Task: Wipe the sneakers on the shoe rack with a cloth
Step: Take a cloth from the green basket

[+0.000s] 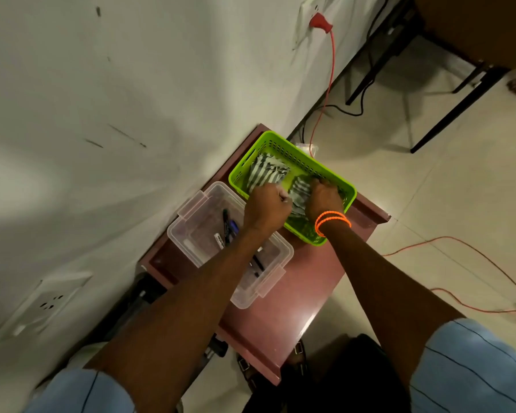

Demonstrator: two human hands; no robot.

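Observation:
A green plastic basket stands on the top of a reddish-brown shoe rack against the wall. Striped grey-and-white cloths lie in it: one at the far end, another in the middle. My left hand is curled in a fist at the basket's near-left rim and pinches the edge of a cloth. My right hand, with orange bands on its wrist, grips the middle striped cloth inside the basket. Dark footwear shows under the rack's near edge; no sneakers are plainly visible.
A clear plastic box holding markers sits on the rack left of the basket, under my left forearm. An orange cable runs from a wall plug down to the floor. Black table legs stand at the far right.

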